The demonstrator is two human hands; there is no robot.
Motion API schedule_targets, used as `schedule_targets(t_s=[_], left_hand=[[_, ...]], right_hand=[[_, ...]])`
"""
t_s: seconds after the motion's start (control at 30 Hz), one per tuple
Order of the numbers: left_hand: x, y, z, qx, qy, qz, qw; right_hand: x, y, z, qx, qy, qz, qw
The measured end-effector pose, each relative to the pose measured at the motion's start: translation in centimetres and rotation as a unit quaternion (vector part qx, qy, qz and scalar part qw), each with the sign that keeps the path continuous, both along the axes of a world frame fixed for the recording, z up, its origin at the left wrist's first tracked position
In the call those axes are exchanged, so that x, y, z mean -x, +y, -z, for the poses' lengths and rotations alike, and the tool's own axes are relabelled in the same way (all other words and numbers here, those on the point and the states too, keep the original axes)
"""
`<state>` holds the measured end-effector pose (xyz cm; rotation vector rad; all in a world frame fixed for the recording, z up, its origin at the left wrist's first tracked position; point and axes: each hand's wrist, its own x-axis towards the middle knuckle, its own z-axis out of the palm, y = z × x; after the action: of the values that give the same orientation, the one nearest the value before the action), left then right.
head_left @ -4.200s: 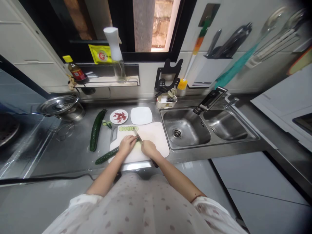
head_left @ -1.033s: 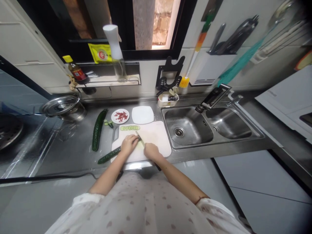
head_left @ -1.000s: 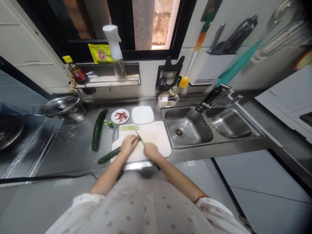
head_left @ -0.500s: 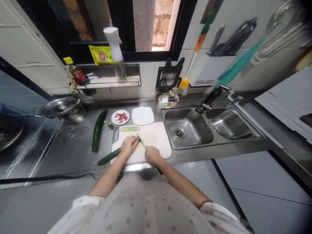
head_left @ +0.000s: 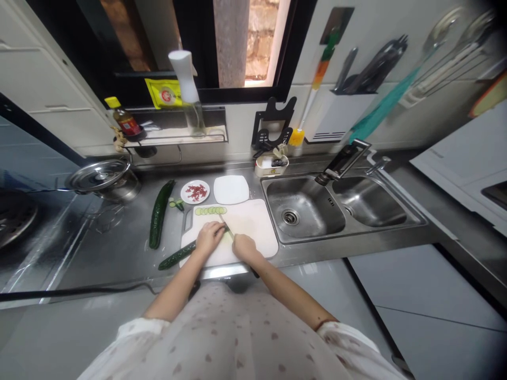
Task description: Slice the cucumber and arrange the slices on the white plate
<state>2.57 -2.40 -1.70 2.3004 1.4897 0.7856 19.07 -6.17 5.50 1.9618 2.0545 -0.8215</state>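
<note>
On the white cutting board (head_left: 253, 227), my left hand (head_left: 209, 237) is closed over a dark green cucumber (head_left: 177, 256), whose uncut end reaches past the board's left edge. My right hand (head_left: 244, 248) grips a knife (head_left: 227, 226) by its handle, and the blade lies at the cucumber's cut end, beside my left fingertips. A row of several thin cucumber slices (head_left: 210, 210) overlaps along the board's far edge. Left of the board lie a second, whole cucumber (head_left: 159, 216) and some small cucumber pieces (head_left: 176, 203).
Behind the board stand a small plate with chopped red bits (head_left: 195, 184) and a white square plate (head_left: 232, 182). The double sink (head_left: 273, 237) is at the right, with a black faucet (head_left: 336, 166). A lidded steel pot (head_left: 119, 187) stands at the left.
My right hand and the knife have shifted slightly left, toward my left hand. My left hand stays on the cucumber, and the view has tilted a little.
</note>
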Motion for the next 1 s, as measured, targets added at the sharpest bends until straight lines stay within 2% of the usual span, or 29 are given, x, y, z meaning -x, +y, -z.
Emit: schedule_targets(t_s=[0.13, 0.5, 1.0], left_hand=[[0.0, -0.1, 0.0, -0.005, -0.002, -0.003, 1.000], [-0.1, -0.2, 0.0, 0.004, -0.010, -0.015, 1.000], [0.0, 0.0, -0.1, 0.009, -0.006, -0.011, 1.000]], right_hand=[[0.0, -0.2, -0.2, 0.007, -0.006, 0.000, 1.000], [-1.3, -2.9, -0.4, 0.026, -0.034, -0.007, 0.999], [0.2, 0.3, 0.2, -0.009, -0.009, -0.002, 1.000]])
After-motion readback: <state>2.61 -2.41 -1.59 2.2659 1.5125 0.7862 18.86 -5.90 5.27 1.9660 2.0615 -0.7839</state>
